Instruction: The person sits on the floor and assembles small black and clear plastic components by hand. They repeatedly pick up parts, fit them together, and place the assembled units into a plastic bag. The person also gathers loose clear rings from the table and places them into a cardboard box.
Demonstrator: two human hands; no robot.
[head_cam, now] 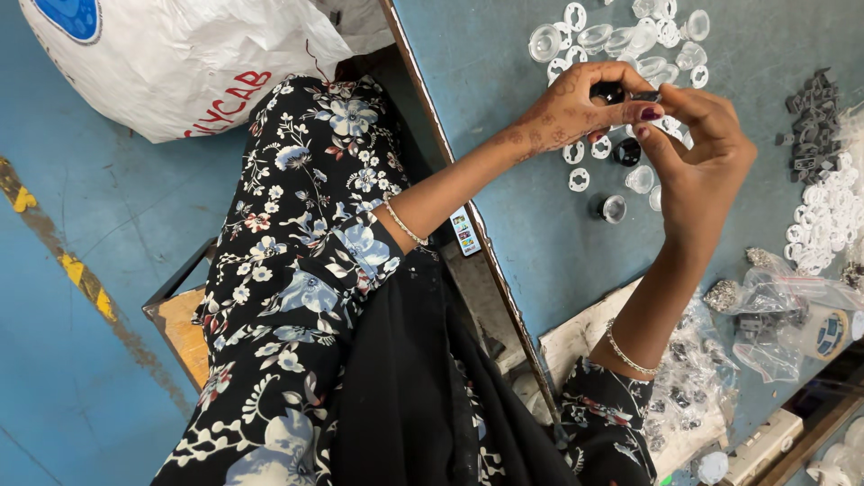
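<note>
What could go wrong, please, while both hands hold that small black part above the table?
1. The small black part, pinched only at the fingertips of the left hand and right hand, might slip and fall among the clear plastic rings.
2. A forearm could perhaps sweep the loose black cap aside.

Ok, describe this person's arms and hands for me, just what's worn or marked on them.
Both arms wear black sleeves printed with white, blue and pink flowers: left sleeve, right sleeve. Each wrist carries a thin pale bracelet, left bracelet and right bracelet. The left hand bears a henna pattern across its back; the right hand does not. Visible nails are painted dark.
</note>
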